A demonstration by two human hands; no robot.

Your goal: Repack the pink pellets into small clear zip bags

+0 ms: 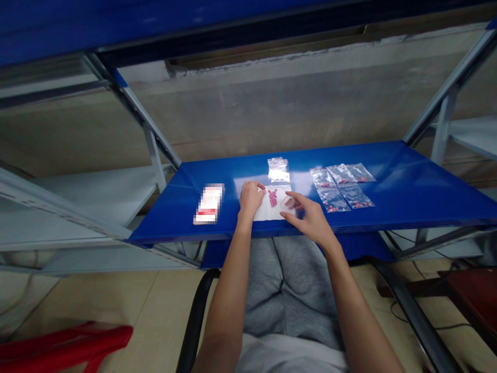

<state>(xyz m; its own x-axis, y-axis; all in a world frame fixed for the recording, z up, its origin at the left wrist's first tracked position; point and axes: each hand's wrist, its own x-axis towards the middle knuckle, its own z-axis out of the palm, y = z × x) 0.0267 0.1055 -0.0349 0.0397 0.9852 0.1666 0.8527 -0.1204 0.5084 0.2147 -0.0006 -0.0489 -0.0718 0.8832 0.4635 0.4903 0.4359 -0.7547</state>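
Note:
A white sheet of paper or tissue (267, 212) lies near the front edge of the blue shelf. On its middle is a small heap of pink-red beads or pellets (273, 197). My left hand (251, 197) is at the sheet's left edge, fingers bent together and pinching its border. My right hand (308, 215) holds a small clear round cup (288, 202) between thumb and fingers, low over the sheet's right side. Whether the cup touches the sheet, and whether anything is in it, I cannot tell.
Behind the sheet lies a stack of clear plastic bags (278, 169). To the right, several clear bags (336, 199) hold red pieces. A blurred-out phone-like rectangle (209, 203) rests at left. Metal uprights (149, 129) flank the blue shelf (407, 191).

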